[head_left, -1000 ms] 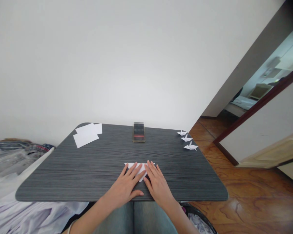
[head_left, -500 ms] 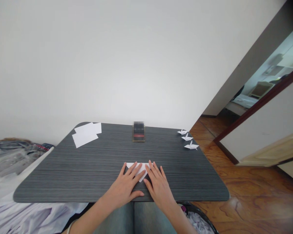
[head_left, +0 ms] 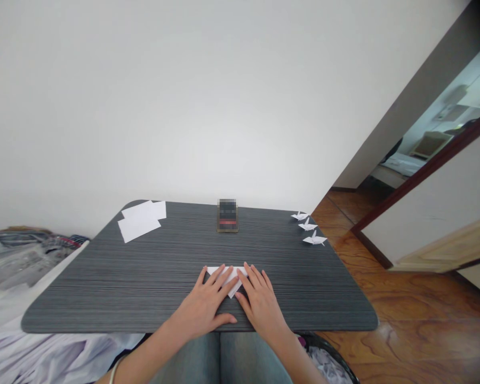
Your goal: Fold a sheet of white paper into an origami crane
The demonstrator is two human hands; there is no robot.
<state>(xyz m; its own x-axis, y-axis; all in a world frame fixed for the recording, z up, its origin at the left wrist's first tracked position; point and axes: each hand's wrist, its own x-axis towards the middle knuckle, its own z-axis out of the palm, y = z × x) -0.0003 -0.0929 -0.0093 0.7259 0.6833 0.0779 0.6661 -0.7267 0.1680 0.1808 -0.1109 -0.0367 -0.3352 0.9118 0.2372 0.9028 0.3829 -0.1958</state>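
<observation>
A folded white paper triangle [head_left: 233,281] lies on the dark striped table [head_left: 144,282] near its front edge. My left hand [head_left: 206,304] lies flat on the paper's left part, fingers stretched out and apart. My right hand [head_left: 261,301] lies flat on its right part, fingers also stretched out. Both hands press the paper down and hide most of it.
Loose white sheets [head_left: 141,220] lie at the table's back left. A small dark upright object [head_left: 228,215] stands at the back middle. Three folded paper cranes [head_left: 309,229] sit along the right edge. Clothes [head_left: 20,256] are piled left; a bin with paper [head_left: 328,362] stands below right.
My right hand has slid slightly to the right along the paper. The left hand has hardly moved.
</observation>
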